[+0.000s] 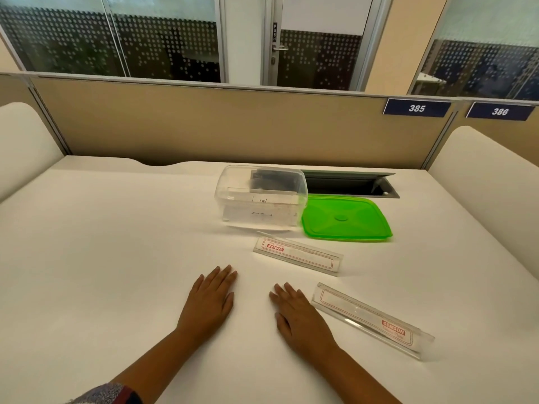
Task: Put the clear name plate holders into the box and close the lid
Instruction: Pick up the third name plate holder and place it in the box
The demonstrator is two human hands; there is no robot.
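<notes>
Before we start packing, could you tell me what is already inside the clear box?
Inside the clear box there is something dark at the back and white labels with handwriting at the front. The walls blur the rest, so I cannot identify the contents.

Desk [116, 258]: left hand [208, 298] and right hand [297, 319] flat, side by side, apart, nothing held. Near name plate holder [372, 319] just right of the right hand; far name plate holder [297, 256] ahead of both hands. Box [261, 199] behind the far holder, lid [345, 218] touching its right side, cable tray [350, 183] behind the lid.
</notes>
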